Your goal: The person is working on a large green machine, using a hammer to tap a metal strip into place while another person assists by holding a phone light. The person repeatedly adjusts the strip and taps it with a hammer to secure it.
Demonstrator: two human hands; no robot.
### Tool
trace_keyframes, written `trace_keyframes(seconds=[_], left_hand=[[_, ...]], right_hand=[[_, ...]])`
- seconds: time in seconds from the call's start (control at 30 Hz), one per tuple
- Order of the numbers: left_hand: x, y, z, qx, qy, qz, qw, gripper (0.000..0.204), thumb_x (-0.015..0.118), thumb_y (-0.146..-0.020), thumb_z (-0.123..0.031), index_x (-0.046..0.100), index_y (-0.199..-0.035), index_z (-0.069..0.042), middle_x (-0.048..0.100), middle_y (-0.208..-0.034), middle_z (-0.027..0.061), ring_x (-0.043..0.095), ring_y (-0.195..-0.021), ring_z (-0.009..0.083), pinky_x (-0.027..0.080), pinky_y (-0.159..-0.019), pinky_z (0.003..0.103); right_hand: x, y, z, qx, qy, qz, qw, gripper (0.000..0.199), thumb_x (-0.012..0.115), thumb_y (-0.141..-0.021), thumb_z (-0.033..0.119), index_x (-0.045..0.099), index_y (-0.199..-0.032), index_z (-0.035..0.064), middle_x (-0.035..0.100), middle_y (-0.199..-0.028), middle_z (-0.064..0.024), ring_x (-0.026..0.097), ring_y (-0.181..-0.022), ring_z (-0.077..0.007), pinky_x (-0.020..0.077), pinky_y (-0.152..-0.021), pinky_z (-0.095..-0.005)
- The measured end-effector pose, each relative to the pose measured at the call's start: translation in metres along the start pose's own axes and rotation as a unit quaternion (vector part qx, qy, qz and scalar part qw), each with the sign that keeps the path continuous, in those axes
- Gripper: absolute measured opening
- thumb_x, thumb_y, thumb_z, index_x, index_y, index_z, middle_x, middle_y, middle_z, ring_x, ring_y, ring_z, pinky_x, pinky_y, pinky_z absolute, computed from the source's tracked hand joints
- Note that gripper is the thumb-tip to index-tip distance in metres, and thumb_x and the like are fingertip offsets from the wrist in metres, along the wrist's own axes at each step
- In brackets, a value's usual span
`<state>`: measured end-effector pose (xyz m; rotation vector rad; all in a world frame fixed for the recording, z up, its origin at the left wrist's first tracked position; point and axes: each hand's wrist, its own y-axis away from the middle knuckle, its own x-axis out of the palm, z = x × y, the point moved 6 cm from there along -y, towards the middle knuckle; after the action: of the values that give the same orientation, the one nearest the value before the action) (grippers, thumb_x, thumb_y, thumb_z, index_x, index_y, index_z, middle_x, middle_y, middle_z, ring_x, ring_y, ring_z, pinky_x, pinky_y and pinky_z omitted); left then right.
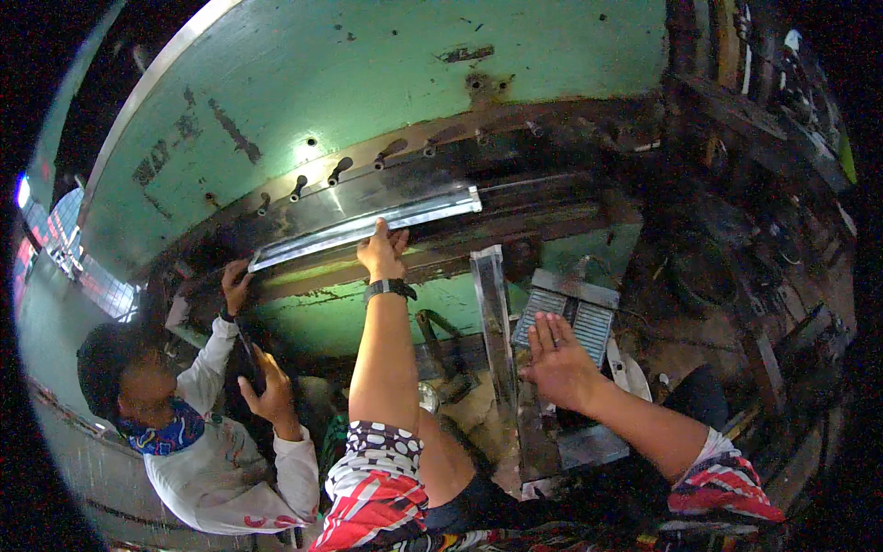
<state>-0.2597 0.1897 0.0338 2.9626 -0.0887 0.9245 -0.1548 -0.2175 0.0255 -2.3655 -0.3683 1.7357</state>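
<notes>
A long, shiny folded metal strip (322, 235) lies along the dark bed of a large green machine (368, 64). My left hand (383, 252), with a dark watch on its wrist, pinches the strip's near edge, thumb on top and fingers curled below. At the strip's left end, a co-worker's hand (236, 285) touches it. My right hand (561, 368) is held out lower right with its fingers stretched and nothing in it. Close to it stands a long metal channel (497, 322), and just behind is a ribbed metal box (584, 308).
The co-worker (212, 451) in a white long-sleeved shirt is close on my left, the other hand (273, 396) around a dark object. Several bolts (339, 170) stick out along the machine's bar. Dark metal parts (736, 276) crowd the right side.
</notes>
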Motion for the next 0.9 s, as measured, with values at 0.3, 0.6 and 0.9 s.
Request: trace_keyframes(seconds=[0.3, 0.6, 0.9], left_hand=[[0.023, 0.012, -0.008, -0.014, 0.037, -0.035, 0.999, 0.047, 0.076, -0.092, -0.014, 0.039, -0.115, 0.003, 0.061, -0.096, 0.0171, 0.068, -0.07, 0.0285, 0.067, -0.06, 0.042], [0.041, 0.029, -0.01, -0.062, 0.158, 0.017, 0.985, 0.019, 0.07, -0.095, -0.011, 0.054, -0.097, -0.001, 0.062, -0.084, 0.0121, 0.064, -0.067, 0.0257, 0.063, -0.063, 0.043], [0.074, 0.077, -0.036, -0.075, 0.142, 0.023, 0.987, 0.014, 0.069, -0.094, -0.012, 0.058, -0.097, -0.004, 0.06, -0.088, 0.0096, 0.06, -0.075, 0.0249, 0.062, -0.068, 0.045]], right_hand=[[0.011, -0.018, 0.0, 0.01, 0.001, 0.067, 0.998, 0.075, 0.05, -0.1, 0.046, 0.048, -0.138, -0.0177, 0.038, -0.15, -0.0409, 0.035, -0.145, -0.0505, 0.0195, -0.123, -0.0555], [0.016, -0.017, -0.007, 0.013, -0.039, 0.011, 0.999, 0.074, 0.052, -0.099, 0.045, 0.048, -0.137, -0.0189, 0.039, -0.148, -0.0422, 0.038, -0.142, -0.0514, 0.0209, -0.122, -0.0559], [-0.041, -0.037, -0.039, 0.003, -0.076, 0.056, 0.996, 0.075, 0.054, -0.098, 0.047, 0.05, -0.135, -0.0189, 0.044, -0.144, -0.0421, 0.043, -0.137, -0.0526, 0.0226, -0.122, -0.0544]])
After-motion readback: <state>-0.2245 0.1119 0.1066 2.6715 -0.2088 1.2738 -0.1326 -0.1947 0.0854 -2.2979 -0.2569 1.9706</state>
